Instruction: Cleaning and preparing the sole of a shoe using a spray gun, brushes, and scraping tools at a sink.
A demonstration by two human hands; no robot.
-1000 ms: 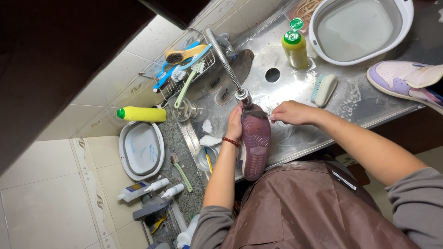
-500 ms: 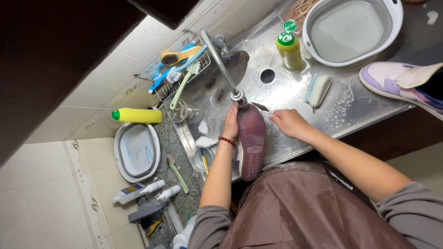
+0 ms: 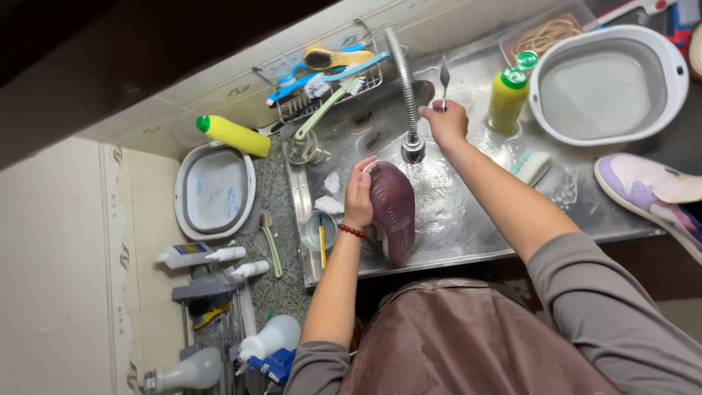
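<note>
Shoe (image 3: 393, 211) sole-up under spout | my left hand (image 3: 359, 196) clasps its side | my right hand (image 3: 446, 121) grips tap lever (image 3: 444, 75)

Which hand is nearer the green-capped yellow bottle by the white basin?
Right. The right hand is at the tap lever, just beside the bottle; the left hand grips the shoe, farther away.

A white basin (image 3: 676, 80) sits beside a yellow bottle (image 3: 507, 102), brushes fill a wire rack (image 3: 292, 110), and a pale sneaker (image 3: 643, 190) lies on the surface (image 3: 585, 219).
</note>
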